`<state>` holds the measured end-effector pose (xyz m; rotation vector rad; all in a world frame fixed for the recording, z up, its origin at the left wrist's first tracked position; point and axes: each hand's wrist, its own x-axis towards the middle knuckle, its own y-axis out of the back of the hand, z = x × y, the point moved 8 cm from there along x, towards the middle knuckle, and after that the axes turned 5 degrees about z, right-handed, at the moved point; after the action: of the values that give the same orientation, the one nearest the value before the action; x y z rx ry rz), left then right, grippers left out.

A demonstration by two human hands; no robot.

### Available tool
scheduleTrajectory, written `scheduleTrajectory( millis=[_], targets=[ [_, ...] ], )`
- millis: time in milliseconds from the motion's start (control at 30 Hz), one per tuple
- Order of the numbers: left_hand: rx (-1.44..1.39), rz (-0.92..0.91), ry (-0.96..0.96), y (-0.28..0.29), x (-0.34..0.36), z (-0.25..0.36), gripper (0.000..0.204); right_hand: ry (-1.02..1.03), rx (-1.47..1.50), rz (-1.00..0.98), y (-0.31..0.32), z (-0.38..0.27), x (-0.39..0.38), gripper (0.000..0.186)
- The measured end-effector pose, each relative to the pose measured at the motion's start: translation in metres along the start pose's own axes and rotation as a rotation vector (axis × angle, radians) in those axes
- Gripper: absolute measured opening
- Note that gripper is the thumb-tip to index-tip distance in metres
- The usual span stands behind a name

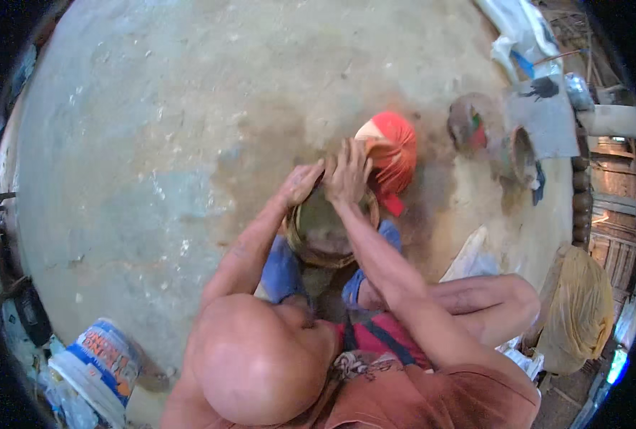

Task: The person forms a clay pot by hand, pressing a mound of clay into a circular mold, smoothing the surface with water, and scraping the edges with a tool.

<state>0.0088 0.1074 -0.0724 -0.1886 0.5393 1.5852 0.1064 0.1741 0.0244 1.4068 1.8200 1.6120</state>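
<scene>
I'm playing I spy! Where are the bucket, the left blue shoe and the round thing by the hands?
Bucket (pixel 105 357), head view: its labelled side.
Left blue shoe (pixel 281 269), head view: its top.
Round thing (pixel 321 259), head view: its lower rim.

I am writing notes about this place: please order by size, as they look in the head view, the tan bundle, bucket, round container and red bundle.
1. Tan bundle
2. Bucket and round container: too alike to rank, with the container partly hidden
3. Red bundle
</scene>
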Motion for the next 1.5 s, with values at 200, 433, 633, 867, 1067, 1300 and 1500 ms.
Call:
scheduleTrajectory(
  millis=[200,433,633,867,1067,1300,1500],
  targets=[
    [-0.220,0.027,-0.227,0.003,-0.015,0.039,0.069,-0.071,0.085,0.150,-0.004,0.012,-0.028,0.057],
    [-0.542,0.054,-0.191,0.002,-0.023,0.002,0.073,-0.125,0.202,0.200,0.031,-0.038,-0.015,0.036],
    [-0.338,0.092,-0.109,-0.002,-0.026,0.010,0.076,0.051,0.112,0.235,0.022,-0.058,-0.047,0.043],
    [-0.505,0.048,-0.261,-0.002,-0.014,0.026,0.075,0.134,0.219,0.246,0.046,-0.061,-0.089,0.055],
    [-0.489,0.089,-0.291,0.014,-0.010,-0.001,0.074,0.151,0.359,0.157,0.085,-0.095,-0.093,0.053],
    [-0.429,0.072,-0.180,0.004,-0.017,0.019,0.076,0.031,0.406,0.054,0.071,-0.057,-0.103,0.074],
    [-0.289,0.024,-0.292,-0.003,-0.016,0.043,0.073,0.173,0.047,0.065,0.046,-0.019,-0.095,0.077]
  ],
)
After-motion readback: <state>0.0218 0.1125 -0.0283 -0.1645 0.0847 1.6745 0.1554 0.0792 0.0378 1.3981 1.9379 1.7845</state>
